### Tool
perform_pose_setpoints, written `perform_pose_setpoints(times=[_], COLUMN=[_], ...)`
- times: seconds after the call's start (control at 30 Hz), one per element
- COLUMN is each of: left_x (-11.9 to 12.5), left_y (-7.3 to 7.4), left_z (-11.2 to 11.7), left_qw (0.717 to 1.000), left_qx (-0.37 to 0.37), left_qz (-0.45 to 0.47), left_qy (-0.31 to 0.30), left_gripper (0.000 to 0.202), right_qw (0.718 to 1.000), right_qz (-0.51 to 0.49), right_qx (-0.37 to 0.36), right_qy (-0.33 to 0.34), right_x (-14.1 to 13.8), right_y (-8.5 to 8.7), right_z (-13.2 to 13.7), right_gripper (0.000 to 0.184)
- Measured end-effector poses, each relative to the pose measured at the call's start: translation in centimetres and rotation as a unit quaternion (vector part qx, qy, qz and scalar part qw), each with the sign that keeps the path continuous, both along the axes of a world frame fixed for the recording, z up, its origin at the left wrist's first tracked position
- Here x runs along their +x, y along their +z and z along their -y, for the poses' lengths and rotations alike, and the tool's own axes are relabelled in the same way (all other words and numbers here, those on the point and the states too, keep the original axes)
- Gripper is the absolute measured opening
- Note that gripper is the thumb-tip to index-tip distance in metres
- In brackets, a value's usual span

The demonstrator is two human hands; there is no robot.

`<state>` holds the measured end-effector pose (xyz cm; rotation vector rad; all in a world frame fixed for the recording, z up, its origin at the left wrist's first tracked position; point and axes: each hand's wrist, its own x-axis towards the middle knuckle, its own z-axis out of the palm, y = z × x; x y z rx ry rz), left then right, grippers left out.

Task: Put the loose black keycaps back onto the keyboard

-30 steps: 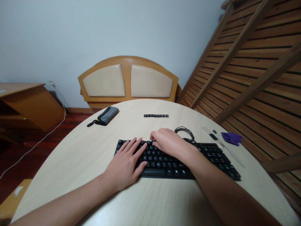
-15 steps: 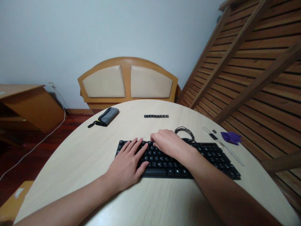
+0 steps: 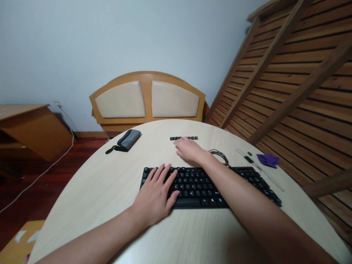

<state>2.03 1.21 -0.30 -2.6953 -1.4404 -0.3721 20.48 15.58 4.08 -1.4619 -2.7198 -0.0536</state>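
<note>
My left hand (image 3: 154,197) lies spread over the left part of a black keyboard (image 3: 188,202), its fingertips on the upper key rows. Beyond the keyboard my right hand (image 3: 189,148) reaches to a straight row of several loose black keycaps (image 3: 194,138). Its fingers are slightly bent and apart from the thumb, with nothing visible between them. The hand hides the middle of the row, so whether the fingertips touch a keycap I cannot tell. My right forearm crosses above the keyboard and covers some keys.
On the round table (image 3: 90,183), a grey and black pouch (image 3: 129,140) lies at the left. A coiled cable (image 3: 220,156) sits behind the keyboard. At the right are a purple cloth-like item (image 3: 268,160), a wire tool (image 3: 248,159) and a thin pale rod (image 3: 271,176). Wooden slats (image 3: 291,84) lean beyond.
My right hand has moved away from the top edge of the keyboard, forward to the row of keycaps. My left hand stays on the keyboard. The view has shifted slightly.
</note>
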Motion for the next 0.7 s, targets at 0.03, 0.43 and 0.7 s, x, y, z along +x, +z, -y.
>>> perform_pose_setpoints(times=[0.03, 0.43, 0.7], left_x=[0.0, -0.2, 0.0], left_y=[0.0, -0.2, 0.1], left_z=[0.0, -0.1, -0.1], left_qw=[1.000, 1.000, 1.000], left_qx=[-0.001, 0.000, 0.000], left_qz=[0.002, 0.014, 0.000], left_qy=[-0.001, -0.008, -0.004], left_gripper=[0.058, 0.059, 0.059], right_qw=[1.000, 0.999, 1.000], right_qz=[0.001, 0.006, -0.022], right_qx=[0.007, 0.027, 0.000], right_qy=[-0.001, -0.026, -0.009], right_x=[-0.4, -3.2, -1.9], right_y=[-0.3, -2.1, -1.8], right_z=[-0.7, -4.1, -2.0], right_gripper=[0.040, 0.040, 0.031])
